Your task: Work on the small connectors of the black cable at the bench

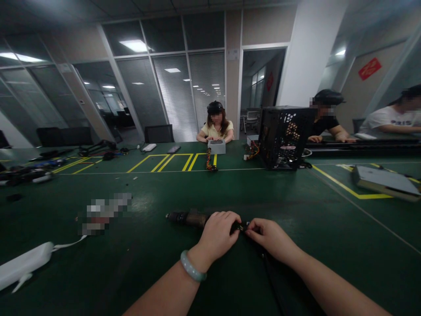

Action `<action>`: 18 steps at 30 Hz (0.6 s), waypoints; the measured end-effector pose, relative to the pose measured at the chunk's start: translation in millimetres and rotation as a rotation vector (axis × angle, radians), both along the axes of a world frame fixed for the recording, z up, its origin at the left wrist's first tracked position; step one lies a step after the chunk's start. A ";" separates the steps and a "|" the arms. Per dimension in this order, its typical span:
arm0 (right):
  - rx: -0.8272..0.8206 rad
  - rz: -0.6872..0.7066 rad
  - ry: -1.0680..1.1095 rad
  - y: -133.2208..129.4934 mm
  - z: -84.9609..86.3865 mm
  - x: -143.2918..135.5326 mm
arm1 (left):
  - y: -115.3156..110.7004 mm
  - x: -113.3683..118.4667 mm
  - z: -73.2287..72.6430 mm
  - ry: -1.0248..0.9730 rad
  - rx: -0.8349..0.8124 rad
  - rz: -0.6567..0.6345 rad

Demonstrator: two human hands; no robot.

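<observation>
Head view: cylindrical tool lies on desk, well apart from the far edge. Left hand has fingers wrapped around the tool's right end; right hand pinches a small indistinct part there.

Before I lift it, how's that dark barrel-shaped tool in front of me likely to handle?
The dark tool will probably feel stiff, since its visible barrel runs straight without sagging. It may roll if pushed while loose, because that barrel looks round. Its thick middle suggests some heft for its size, though weight can't be seen.
</observation>
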State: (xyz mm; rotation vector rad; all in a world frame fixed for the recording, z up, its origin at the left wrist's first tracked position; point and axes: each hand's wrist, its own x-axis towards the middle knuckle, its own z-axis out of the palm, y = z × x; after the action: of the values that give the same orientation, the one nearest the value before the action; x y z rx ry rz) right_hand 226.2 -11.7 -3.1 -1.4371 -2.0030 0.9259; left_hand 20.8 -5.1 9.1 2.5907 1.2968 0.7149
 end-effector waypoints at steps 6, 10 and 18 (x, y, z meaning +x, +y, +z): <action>0.007 -0.007 -0.011 1.3 -3.3 -0.1 | 1.4 0.0 -1.6 0.010 0.007 -0.022; 0.019 -0.005 -0.008 0.1 -2.7 0.0 | 0.2 -0.5 1.6 0.007 0.015 -0.059; 0.011 -0.014 -0.020 -0.9 1.8 -0.6 | 1.0 -0.3 -2.9 -0.017 -0.012 -0.004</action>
State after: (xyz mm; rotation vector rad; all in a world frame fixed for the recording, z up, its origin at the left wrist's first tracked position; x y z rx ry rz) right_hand 225.6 -12.6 -1.2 -1.4587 -2.0068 0.8964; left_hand 20.5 -4.2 6.2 2.5714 1.2873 0.7250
